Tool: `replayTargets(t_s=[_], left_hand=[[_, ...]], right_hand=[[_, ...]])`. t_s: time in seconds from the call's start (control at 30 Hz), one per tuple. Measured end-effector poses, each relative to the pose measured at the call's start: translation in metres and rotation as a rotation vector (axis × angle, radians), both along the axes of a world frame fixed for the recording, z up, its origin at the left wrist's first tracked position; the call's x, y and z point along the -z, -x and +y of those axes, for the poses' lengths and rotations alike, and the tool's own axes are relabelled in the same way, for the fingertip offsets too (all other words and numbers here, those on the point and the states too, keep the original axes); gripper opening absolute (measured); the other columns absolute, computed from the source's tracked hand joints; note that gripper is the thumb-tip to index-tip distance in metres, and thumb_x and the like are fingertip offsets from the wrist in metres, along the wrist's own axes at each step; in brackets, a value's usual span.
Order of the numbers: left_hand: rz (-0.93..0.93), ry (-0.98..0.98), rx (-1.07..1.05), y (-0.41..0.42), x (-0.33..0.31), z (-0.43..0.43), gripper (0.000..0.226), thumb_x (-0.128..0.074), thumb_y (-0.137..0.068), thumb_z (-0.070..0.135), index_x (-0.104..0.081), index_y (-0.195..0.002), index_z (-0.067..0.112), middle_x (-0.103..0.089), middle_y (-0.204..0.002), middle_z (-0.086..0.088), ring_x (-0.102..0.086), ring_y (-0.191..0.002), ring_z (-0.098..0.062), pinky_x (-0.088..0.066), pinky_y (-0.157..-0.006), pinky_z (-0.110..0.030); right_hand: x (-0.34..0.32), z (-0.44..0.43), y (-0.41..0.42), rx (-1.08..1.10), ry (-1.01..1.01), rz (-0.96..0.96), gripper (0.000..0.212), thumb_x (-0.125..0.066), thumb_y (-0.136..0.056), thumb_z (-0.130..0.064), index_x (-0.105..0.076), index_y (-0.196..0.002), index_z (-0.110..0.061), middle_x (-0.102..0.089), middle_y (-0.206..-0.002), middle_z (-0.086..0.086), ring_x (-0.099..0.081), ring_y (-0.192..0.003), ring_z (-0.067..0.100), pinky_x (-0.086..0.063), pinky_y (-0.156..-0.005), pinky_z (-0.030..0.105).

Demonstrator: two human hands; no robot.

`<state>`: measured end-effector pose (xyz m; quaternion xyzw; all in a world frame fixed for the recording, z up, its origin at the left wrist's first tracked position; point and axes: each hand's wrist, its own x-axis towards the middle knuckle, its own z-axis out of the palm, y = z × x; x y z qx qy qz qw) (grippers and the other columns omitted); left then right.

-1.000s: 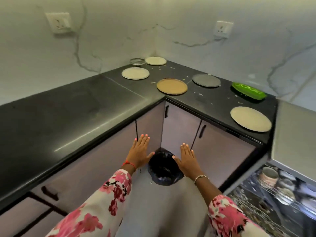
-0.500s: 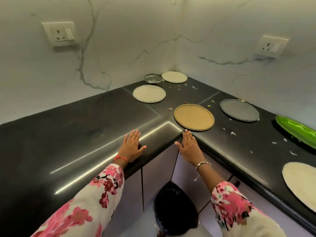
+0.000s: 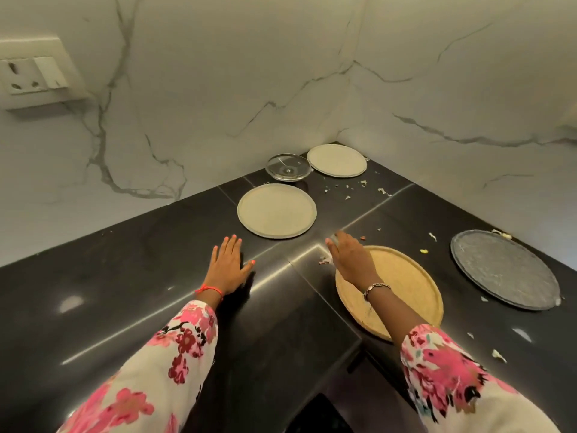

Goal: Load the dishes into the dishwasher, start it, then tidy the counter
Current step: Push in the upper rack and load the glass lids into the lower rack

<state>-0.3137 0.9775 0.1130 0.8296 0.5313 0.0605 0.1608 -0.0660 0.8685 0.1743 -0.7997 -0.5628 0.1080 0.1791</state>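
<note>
Now both hands lie spread and empty: left hand (image 3: 229, 270) flat on the table (image 3: 125, 295), right hand (image 3: 351, 260) over the tan plate (image 3: 402, 292); previously both were at the table's edge.

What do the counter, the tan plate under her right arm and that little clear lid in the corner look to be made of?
The counter looks like polished black stone: glossy, with light streaks and seams. The tan plate has a matte, dull face, perhaps glazed stoneware or wood; the view cannot settle it. The clear lid seems to be glass, see-through with a metal-looking rim.
</note>
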Motion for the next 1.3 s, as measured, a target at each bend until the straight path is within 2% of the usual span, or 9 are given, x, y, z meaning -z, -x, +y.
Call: replayTargets(t_s=[0.4, 0.5, 0.6, 0.67, 0.77, 0.87, 1.0, 1.13, 1.3], left_hand=[[-0.010, -0.047, -0.089, -0.016, 0.023, 0.131, 0.054, -0.024, -0.101, 0.039, -0.012, -0.150, 0.019, -0.006, -0.158, 0.004, -0.002, -0.145, -0.010, 0.003, -0.117, -0.044], [-0.015, -0.085, -0.122, -0.017, 0.027, 0.138, 0.053, -0.023, -0.101, 0.038, -0.011, -0.150, 0.023, -0.006, -0.158, 0.008, -0.002, -0.145, -0.007, 0.003, -0.117, -0.043], [-0.040, -0.096, -0.130, -0.017, 0.029, 0.137, 0.053, -0.025, -0.100, 0.038, -0.012, -0.150, 0.024, -0.006, -0.157, 0.009, -0.003, -0.145, -0.006, 0.004, -0.117, -0.042], [-0.051, -0.098, -0.137, -0.017, 0.030, 0.138, 0.053, -0.025, -0.100, 0.038, -0.012, -0.149, 0.025, -0.007, -0.157, 0.010, -0.003, -0.144, -0.005, 0.005, -0.117, -0.041], [-0.057, -0.100, -0.140, -0.018, 0.031, 0.138, 0.057, -0.017, -0.095, 0.045, -0.012, -0.149, 0.027, -0.007, -0.157, 0.011, -0.002, -0.144, -0.003, 0.006, -0.117, -0.040], [-0.053, -0.099, -0.140, -0.018, 0.032, 0.139, 0.063, -0.012, -0.089, 0.048, -0.012, -0.149, 0.027, -0.007, -0.157, 0.012, -0.002, -0.144, -0.003, 0.007, -0.116, -0.039], [-0.063, -0.101, -0.139, -0.018, 0.033, 0.139, 0.063, -0.013, -0.089, 0.048, -0.013, -0.149, 0.027, -0.007, -0.157, 0.011, -0.003, -0.144, -0.003, 0.008, -0.116, -0.039], [-0.062, -0.091, -0.136, -0.018, 0.031, 0.138, 0.063, -0.013, -0.090, 0.048, -0.013, -0.149, 0.027, -0.007, -0.157, 0.011, -0.003, -0.144, -0.003, 0.008, -0.116, -0.040], [-0.082, -0.097, -0.139, -0.018, 0.028, 0.135, 0.053, -0.028, -0.100, 0.039, -0.015, -0.149, 0.025, -0.009, -0.157, 0.009, -0.004, -0.144, -0.005, 0.006, -0.117, -0.042]], right_hand=[[0.002, 0.187, -0.031, 0.226, -0.119, 0.233, 0.039, -0.040, -0.097, -0.034, -0.060, -0.093, 0.000, -0.064, -0.096, 0.020, -0.060, -0.091, 0.037, -0.046, -0.076, 0.042], [0.011, 0.224, -0.037, 0.263, -0.169, 0.368, 0.040, -0.044, -0.095, -0.031, -0.057, -0.075, 0.001, -0.063, -0.079, 0.023, -0.065, -0.076, 0.038, -0.049, -0.060, 0.045], [0.015, 0.254, -0.037, 0.382, -0.150, 0.699, 0.039, -0.048, -0.095, -0.029, -0.057, -0.094, 0.009, -0.063, -0.079, 0.029, -0.064, -0.044, 0.026, -0.045, -0.033, 0.028], [0.015, 0.270, -0.032, 0.471, -0.154, 0.956, 0.043, -0.051, -0.095, -0.026, -0.047, -0.116, 0.011, -0.060, -0.083, 0.030, -0.060, -0.037, 0.021, -0.045, -0.030, 0.025], [0.016, 0.289, -0.025, 0.531, -0.177, 1.239, 0.052, -0.053, -0.095, -0.020, -0.028, -0.134, 0.004, -0.059, -0.098, 0.034, -0.065, -0.061, 0.033, -0.054, -0.040, 0.036], [0.016, 0.299, -0.019, 0.556, -0.185, 1.393, 0.042, -0.054, -0.094, -0.011, -0.032, -0.128, 0.002, -0.057, -0.099, 0.029, -0.065, -0.070, 0.036, -0.058, -0.054, 0.043], [0.016, 0.308, -0.016, 0.621, -0.256, 1.514, 0.032, -0.049, -0.090, 0.009, -0.035, -0.116, -0.001, -0.054, -0.099, 0.024, -0.061, -0.103, 0.040, -0.053, -0.082, 0.053], [0.014, 0.307, -0.016, 0.672, -0.305, 1.543, 0.048, -0.044, -0.088, 0.014, -0.035, -0.133, 0.004, -0.055, -0.102, 0.025, -0.061, -0.104, 0.039, -0.054, -0.075, 0.053], [0.011, 0.273, -0.018, 0.722, -0.386, 1.543, 0.046, -0.034, -0.085, 0.014, -0.043, -0.129, 0.002, -0.060, -0.106, 0.024, -0.063, -0.085, 0.037, -0.054, -0.070, 0.052]])
